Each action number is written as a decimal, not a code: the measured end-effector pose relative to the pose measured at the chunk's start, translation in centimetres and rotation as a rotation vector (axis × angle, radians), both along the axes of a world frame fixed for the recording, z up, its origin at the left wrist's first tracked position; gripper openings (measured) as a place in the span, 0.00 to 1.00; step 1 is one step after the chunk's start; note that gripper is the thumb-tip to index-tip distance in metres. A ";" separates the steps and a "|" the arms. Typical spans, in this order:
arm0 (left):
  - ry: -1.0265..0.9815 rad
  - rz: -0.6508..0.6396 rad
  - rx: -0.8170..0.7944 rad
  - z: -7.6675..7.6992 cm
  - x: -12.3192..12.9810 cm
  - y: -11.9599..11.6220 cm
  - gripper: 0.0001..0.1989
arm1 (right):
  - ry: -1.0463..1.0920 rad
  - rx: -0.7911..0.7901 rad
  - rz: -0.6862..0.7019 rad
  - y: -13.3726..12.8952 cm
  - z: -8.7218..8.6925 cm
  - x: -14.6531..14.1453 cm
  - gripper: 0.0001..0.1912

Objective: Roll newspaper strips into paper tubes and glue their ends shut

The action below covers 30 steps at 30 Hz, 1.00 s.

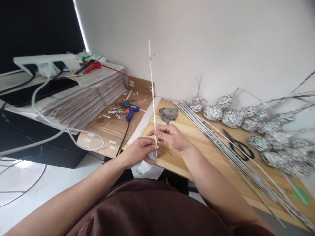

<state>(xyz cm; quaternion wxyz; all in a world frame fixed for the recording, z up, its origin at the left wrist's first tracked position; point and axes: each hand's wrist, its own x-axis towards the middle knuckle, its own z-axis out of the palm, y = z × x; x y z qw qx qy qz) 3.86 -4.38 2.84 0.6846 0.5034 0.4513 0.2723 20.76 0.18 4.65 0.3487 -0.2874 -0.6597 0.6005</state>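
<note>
The left hand point(140, 151) and right hand point(171, 136) are clamped on an upright, thin white rolled-paper stick point(152, 88) at the pale wooden tabletop's point(176, 161) near edge.
The left hand pinches its base with a small grey-speckled piece point(152, 155); the right hand closes just above, the stick's upper end in open air. On the tabletop's right part, a bundle of long printed-paper sticks point(214, 141) slants toward the near edge, beside black metal scissors point(236, 143).

I hold a thin white paper stick point(152, 82), straight and nearly upright, its tip leaning slightly left, with small dark marks along it. At its lower end I grip a small greyish piece point(152, 155), partly covered, its full shape hidden.
</note>
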 end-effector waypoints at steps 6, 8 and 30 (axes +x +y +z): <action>0.036 -0.008 0.063 -0.3 0.1 -0.3 0.16 | -0.028 0.011 -0.049 0.3 0.2 0.3 0.15; 0.046 -0.013 0.083 -0.2 0.1 -0.5 0.16 | -0.013 0.006 -0.061 0.3 0.2 0.2 0.14; 0.026 -0.010 0.031 -0.5 -0.1 -1.0 0.16 | 0.049 -0.141 -0.199 0.8 -0.4 0.4 0.15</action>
